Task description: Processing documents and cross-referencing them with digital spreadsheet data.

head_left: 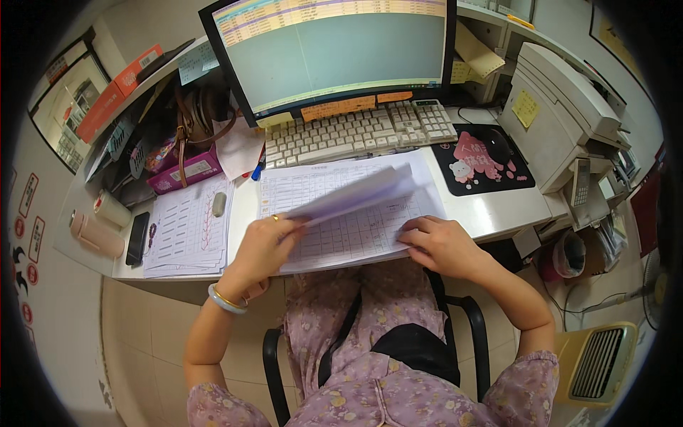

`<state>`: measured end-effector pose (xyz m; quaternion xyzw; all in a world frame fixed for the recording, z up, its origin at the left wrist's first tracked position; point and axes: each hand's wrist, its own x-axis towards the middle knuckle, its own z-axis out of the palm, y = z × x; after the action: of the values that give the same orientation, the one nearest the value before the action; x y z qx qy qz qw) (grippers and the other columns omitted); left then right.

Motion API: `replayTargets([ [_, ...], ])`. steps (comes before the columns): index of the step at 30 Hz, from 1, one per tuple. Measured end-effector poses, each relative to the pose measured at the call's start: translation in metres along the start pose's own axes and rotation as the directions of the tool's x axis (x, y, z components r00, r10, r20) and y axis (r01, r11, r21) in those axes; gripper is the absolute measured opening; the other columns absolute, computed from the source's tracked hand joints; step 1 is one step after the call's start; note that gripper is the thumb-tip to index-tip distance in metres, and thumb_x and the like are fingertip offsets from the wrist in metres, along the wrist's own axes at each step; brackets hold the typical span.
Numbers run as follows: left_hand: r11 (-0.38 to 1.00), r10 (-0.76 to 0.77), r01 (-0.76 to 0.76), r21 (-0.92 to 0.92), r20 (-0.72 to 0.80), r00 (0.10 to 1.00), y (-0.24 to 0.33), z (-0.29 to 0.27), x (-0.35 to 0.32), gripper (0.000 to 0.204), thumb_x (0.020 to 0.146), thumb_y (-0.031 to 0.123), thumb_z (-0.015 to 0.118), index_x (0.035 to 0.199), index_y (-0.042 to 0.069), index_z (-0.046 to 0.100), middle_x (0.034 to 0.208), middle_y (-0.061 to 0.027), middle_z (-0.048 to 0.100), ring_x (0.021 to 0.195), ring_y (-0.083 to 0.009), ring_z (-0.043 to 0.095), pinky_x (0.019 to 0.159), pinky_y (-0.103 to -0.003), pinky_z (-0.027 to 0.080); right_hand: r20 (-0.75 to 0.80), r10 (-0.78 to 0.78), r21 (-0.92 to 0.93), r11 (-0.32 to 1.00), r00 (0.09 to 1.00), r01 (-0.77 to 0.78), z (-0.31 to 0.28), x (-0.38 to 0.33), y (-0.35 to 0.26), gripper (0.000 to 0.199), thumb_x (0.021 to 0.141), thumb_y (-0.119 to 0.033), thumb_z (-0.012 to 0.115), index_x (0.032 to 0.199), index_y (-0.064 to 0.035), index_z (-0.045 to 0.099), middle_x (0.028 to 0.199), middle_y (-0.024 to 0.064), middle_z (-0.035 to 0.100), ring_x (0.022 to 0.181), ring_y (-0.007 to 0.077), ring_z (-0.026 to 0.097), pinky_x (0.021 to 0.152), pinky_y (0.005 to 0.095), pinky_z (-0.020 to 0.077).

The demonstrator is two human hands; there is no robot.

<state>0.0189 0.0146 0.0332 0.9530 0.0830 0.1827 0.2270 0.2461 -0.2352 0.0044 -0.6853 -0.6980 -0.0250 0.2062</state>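
A stack of printed table sheets [334,235] lies on the white desk [498,210] in front of me. My left hand [267,245] grips a lifted sheet [356,193], which curls up and blurs above the stack. It wears a ring, with bangles on the wrist. Fingers bent, my right hand [441,242] presses flat on the stack's right edge.
A cream keyboard [356,132] and a monitor [334,50] stand behind the papers. A black mouse pad with a mouse [484,160] sits right, beside a printer [562,114]. More printed sheets [186,228], a dark phone [137,238] and a handbag [188,135] lie left.
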Motion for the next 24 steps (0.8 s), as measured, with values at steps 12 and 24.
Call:
replayTargets([
  [12, 0.996, 0.019, 0.003, 0.09, -0.243, 0.97, 0.019, -0.053, 0.029, 0.02, 0.086, 0.011, 0.064, 0.104, 0.005, 0.07, 0.086, -0.0168, 0.068, 0.071, -0.0315, 0.064, 0.065, -0.036, 0.048, -0.115, -0.025, -0.014, 1.0, 0.993, 0.024, -0.017, 0.017, -0.003, 0.017, 0.079, -0.011, 0.066, 0.096, -0.0087, 0.066, 0.097, 0.0071, 0.065, 0.088, 0.0258, 0.064, 0.074, 0.0366, 0.0537],
  [24, 0.993, 0.024, 0.0, 0.119, -0.207, 0.978, 0.015, -0.048, 0.023, 0.022, 0.086, 0.011, 0.063, 0.106, 0.007, 0.071, 0.083, -0.0158, 0.067, 0.073, -0.0302, 0.064, 0.066, -0.037, 0.048, -0.19, -0.057, -0.065, 0.997, 0.98, 0.045, -0.022, 0.026, -0.002, 0.016, 0.077, -0.006, 0.068, 0.092, -0.0074, 0.068, 0.097, 0.0081, 0.068, 0.086, 0.0251, 0.066, 0.072, 0.0349, 0.0546],
])
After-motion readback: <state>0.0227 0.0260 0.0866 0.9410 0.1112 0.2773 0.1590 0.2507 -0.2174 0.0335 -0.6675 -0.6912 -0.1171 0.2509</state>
